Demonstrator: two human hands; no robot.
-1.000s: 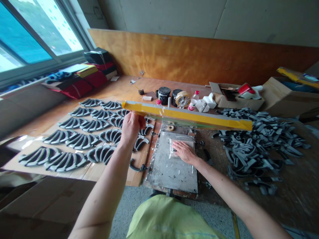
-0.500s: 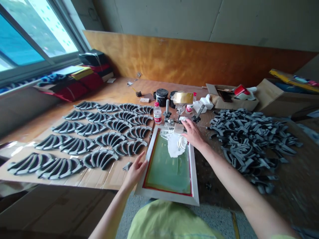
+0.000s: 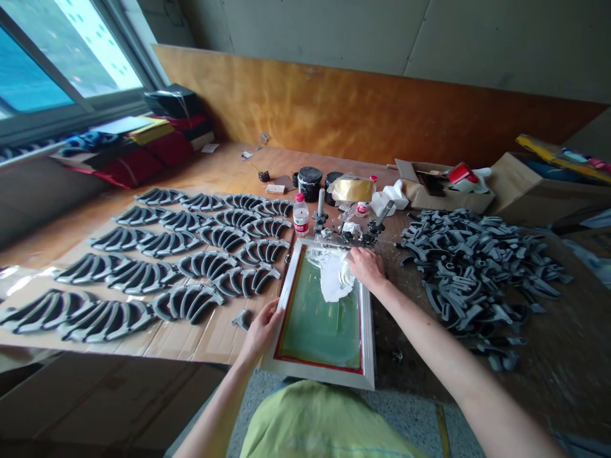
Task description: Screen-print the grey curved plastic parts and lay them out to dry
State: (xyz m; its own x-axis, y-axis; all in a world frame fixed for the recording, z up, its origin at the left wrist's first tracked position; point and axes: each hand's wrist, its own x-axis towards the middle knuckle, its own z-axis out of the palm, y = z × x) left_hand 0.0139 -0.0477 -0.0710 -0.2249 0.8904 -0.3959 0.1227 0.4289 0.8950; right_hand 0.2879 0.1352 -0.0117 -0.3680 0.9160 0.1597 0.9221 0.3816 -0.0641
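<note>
A screen-printing frame (image 3: 367,337) lies in front of me, its green mesh (image 3: 322,331) edged in red. White ink (image 3: 337,280) is spread thickly over the mesh's far part. My left hand (image 3: 263,327) grips the frame's left rail, thumb near the top side. At the far right corner, my right hand (image 3: 367,267) is closed beside the ink; its fingers hide whatever they hold. Behind the frame are metal hinge clamps (image 3: 370,235) with upright posts, and a crumpled white piece (image 3: 352,227) rests among them.
Curved grey parts (image 3: 191,245) stand in rows on cardboard (image 3: 205,334) at left. More lie in a heap (image 3: 477,267) at right. Behind are a red-capped bottle (image 3: 300,216), a black tub (image 3: 310,183), a tape roll (image 3: 352,189) and an open carton (image 3: 439,194).
My right hand has come nearer and lower, closing at the frame's far right corner. The pale block beside it no longer shows. My left hand has closed onto the left rail.
</note>
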